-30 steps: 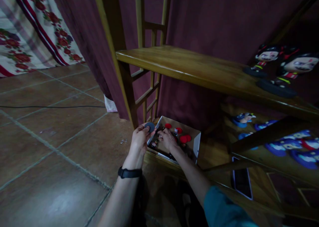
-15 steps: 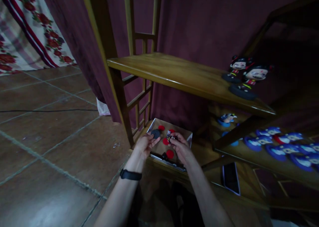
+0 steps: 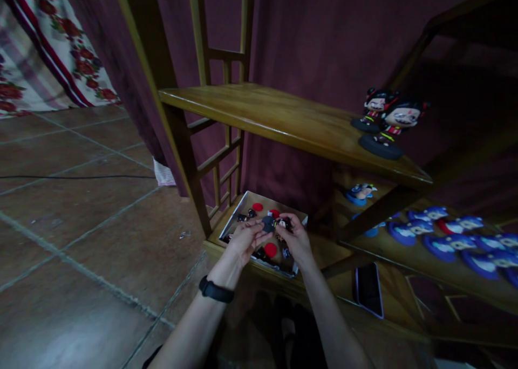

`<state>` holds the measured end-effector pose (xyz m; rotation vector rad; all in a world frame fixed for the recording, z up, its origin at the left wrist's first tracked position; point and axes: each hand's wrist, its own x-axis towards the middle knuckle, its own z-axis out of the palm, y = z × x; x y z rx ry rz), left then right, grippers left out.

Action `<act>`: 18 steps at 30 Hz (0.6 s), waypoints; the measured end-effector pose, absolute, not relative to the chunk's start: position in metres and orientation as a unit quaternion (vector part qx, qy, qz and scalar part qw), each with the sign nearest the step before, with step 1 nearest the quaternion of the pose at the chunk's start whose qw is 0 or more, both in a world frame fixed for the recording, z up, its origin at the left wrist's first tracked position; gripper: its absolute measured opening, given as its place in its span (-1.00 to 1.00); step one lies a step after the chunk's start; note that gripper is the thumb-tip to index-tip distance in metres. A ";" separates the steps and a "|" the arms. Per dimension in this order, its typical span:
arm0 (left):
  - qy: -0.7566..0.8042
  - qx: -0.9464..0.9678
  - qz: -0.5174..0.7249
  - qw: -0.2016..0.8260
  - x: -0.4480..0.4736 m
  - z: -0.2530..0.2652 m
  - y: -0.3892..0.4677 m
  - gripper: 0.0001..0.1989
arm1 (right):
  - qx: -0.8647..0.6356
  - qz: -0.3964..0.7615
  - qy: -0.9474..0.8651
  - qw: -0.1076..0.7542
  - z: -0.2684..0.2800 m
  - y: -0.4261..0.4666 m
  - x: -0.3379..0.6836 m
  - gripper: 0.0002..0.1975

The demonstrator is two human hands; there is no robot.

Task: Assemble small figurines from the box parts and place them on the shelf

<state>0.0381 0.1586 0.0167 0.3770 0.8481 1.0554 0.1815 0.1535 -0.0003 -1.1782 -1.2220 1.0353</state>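
My left hand (image 3: 246, 241) grips a dark round base (image 3: 268, 224) between thumb and fingers. My right hand (image 3: 298, 241) pinches a small black-haired toy figure (image 3: 283, 223), whose lower end meets the base; whether the two are joined I cannot tell. Both hands are over a shallow white-edged cardboard box (image 3: 239, 200) on the low shelf. In the box lie several red discs, one red disc (image 3: 270, 250) just below my hands, and dark figure parts (image 3: 245, 216) at its left side.
A wooden shelf board (image 3: 259, 107) juts out above the box, bearing two figures on dark bases (image 3: 382, 145). Several blue figures (image 3: 410, 231) stand on a shelf to the right. A dark tray with a pale rim (image 3: 369, 289) lies lower right. A cable (image 3: 76, 177) crosses the tiled floor.
My left hand has moved right with the dark base, bringing it against the figure in my right hand. The figure has turned, and the view has shifted slightly.
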 end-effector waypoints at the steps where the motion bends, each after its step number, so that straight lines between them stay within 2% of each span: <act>1: 0.390 0.176 0.484 0.763 0.039 0.017 0.158 -0.86 | -0.503 0.431 -0.517 0.543 -0.001 0.153 0.182 -0.72; 18: 0.407 0.200 0.503 0.736 0.044 0.007 0.155 -0.93 | -0.566 0.332 -0.595 0.465 0.006 0.143 0.181 -0.78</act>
